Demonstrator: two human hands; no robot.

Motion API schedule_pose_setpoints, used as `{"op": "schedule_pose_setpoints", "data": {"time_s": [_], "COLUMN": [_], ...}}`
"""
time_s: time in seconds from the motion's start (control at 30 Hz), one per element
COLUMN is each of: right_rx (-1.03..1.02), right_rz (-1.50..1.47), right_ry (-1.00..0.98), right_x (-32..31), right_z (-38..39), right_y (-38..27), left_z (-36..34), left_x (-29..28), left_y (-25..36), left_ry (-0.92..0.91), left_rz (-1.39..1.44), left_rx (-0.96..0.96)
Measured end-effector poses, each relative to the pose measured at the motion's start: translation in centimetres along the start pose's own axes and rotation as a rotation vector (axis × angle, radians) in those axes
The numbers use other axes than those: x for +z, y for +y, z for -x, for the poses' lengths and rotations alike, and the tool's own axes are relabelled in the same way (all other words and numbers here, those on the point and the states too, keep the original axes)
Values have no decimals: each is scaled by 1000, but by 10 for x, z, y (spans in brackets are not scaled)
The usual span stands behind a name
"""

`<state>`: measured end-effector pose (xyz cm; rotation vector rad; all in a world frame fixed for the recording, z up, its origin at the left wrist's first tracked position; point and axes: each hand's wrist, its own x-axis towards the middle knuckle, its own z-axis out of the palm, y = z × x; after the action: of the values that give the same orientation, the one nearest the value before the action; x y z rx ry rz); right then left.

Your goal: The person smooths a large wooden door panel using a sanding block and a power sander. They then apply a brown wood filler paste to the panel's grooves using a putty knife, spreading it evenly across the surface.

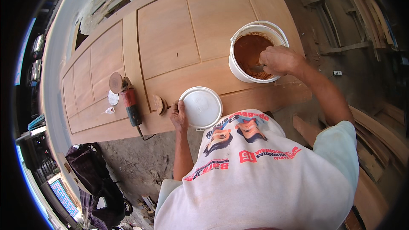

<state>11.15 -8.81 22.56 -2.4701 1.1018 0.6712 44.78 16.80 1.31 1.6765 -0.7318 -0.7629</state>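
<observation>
My left hand (179,115) grips the rim of a round white bucket lid (201,107) near the front edge of a wooden panel door (166,34). On the door to the right stands a white plastic bucket (235,64), with reddish-brown filler (251,50) inside. My right hand (282,58) reaches over the bucket's rim with its fingers closed around a small metal tool (257,67). The tool's end meets the filler; its handle is hidden in the hand, and I cannot tell its exact kind.
An angle grinder (131,104) with a round disc lies on the door at left, its cord hanging off the edge. Beside it are brown sanding discs (159,104) and a white disc (113,97). Timber pieces (362,8) lie at far right; a dark stroller-like frame (91,166) stands lower left.
</observation>
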Motion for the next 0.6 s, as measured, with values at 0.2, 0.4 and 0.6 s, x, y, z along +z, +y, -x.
{"op": "schedule_pose_setpoints", "data": {"time_s": [0.2,0.4,0.6], "right_rx": [-119,-221,-194], "right_rz": [-102,-240,-660], "right_ry": [-178,-291,-127], "right_x": [-18,-11,-28], "right_z": [-11,-19,-7], "right_y": [-5,17,46], "left_z": [4,-3,-2], "left_x": [-12,-6,-1], "left_y": [-9,-10,-4], "left_ry": [58,48,40], "left_rz": [-78,-20,12], "left_rx": [-41,-30,-36]}}
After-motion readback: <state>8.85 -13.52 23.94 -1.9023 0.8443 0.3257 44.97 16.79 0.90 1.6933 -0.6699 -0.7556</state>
